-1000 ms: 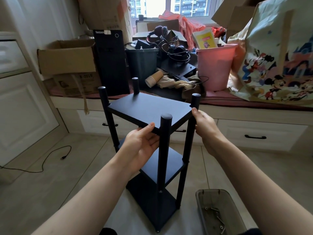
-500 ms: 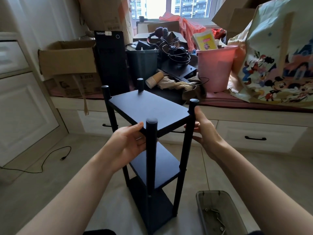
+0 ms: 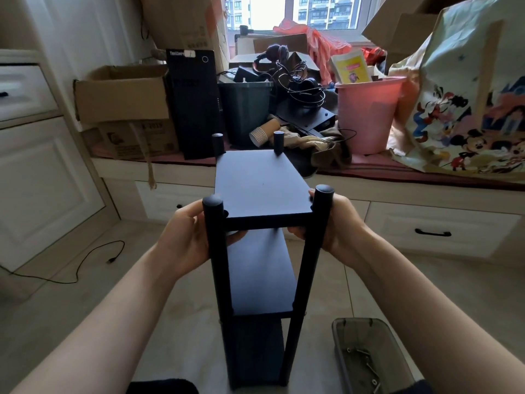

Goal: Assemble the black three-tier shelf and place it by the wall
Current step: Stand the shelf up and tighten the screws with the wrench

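The black three-tier shelf (image 3: 262, 191) was seen standing upright on the tiled floor (image 3: 71, 308), directly in front of the person and short of the window seat (image 3: 426, 177). It was held at its top tier from both sides. The left hand (image 3: 187, 240) was wrapped around the near left post (image 3: 214, 251), with fingers tucked under the front edge of the top board. The right hand (image 3: 336, 226) was closed in the same way around the near right post (image 3: 312, 251), its thumb raised beside the post cap. This matched grip, high up and on opposite posts, was judged to have been chosen so that the tall, narrow frame could be steadied, turned or lifted without being tipped.

All three boards and four posts appeared to be joined, so assembly was judged complete or nearly so, with placement by the wall not yet done. A grey plastic tray (image 3: 355, 334) holding a few loose metal fittings was left on the floor just right of the shelf's foot, presumably kept within reach for the assembly. A black cable (image 3: 93, 260) lay on the floor, well apart to the left.
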Action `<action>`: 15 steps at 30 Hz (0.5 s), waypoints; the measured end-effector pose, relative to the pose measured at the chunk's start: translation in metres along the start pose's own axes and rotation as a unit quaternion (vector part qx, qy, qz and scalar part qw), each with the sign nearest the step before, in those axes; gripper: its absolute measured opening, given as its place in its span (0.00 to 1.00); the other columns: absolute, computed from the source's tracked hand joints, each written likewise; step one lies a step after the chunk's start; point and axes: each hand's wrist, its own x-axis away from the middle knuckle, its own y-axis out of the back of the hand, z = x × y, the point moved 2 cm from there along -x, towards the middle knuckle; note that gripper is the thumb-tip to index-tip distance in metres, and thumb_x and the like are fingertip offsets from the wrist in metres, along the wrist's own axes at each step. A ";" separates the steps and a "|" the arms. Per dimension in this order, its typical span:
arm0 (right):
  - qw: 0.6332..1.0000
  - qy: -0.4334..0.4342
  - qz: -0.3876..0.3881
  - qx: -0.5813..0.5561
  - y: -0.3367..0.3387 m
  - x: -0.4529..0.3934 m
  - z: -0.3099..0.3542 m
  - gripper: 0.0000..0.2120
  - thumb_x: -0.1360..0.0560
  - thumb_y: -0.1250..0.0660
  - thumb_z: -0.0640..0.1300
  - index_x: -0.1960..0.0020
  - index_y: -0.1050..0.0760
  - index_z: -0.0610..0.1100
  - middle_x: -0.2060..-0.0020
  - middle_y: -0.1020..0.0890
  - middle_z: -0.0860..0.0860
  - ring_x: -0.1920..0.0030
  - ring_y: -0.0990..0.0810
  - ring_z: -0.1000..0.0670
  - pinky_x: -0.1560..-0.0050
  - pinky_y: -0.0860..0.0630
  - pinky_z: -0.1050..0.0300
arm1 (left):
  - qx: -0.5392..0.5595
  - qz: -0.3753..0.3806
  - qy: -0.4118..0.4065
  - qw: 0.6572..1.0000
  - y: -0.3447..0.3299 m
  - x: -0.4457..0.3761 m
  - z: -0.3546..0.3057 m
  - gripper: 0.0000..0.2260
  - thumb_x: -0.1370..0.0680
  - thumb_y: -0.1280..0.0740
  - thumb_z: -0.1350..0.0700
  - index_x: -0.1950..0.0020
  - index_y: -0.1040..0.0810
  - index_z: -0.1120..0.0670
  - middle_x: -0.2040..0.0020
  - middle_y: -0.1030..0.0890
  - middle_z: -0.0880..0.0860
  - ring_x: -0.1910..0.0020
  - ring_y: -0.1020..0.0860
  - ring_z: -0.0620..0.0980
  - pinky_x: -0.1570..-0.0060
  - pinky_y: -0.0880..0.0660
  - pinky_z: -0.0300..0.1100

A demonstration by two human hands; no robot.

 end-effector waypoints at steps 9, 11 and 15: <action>0.996 0.071 -0.048 -0.012 -0.018 0.001 -0.013 0.15 0.34 0.40 0.45 0.65 0.14 0.47 0.62 0.14 0.43 0.62 0.14 0.40 0.62 0.18 0.49 | -0.088 -0.208 -0.074 0.971 -0.006 -0.002 -0.005 0.15 0.18 0.40 0.58 0.54 0.14 0.56 0.53 0.16 0.54 0.53 0.18 0.52 0.50 0.20 0.47; 0.995 0.079 -0.056 -0.011 -0.019 0.000 -0.015 0.15 0.34 0.40 0.45 0.64 0.14 0.46 0.62 0.14 0.43 0.62 0.14 0.40 0.63 0.18 0.49 | -0.123 -0.314 -0.129 0.932 -0.009 0.007 -0.007 0.09 0.19 0.38 0.59 0.54 0.20 0.58 0.61 0.18 0.53 0.57 0.21 0.53 0.54 0.24 0.44; 0.995 0.080 -0.066 -0.009 -0.019 -0.001 -0.016 0.16 0.33 0.41 0.44 0.67 0.15 0.46 0.65 0.15 0.44 0.66 0.15 0.41 0.65 0.18 0.51 | -0.239 -0.389 -0.338 0.823 -0.037 0.037 -0.010 0.06 0.20 0.38 0.54 0.52 0.23 0.46 0.63 0.16 0.47 0.61 0.20 0.48 0.61 0.23 0.39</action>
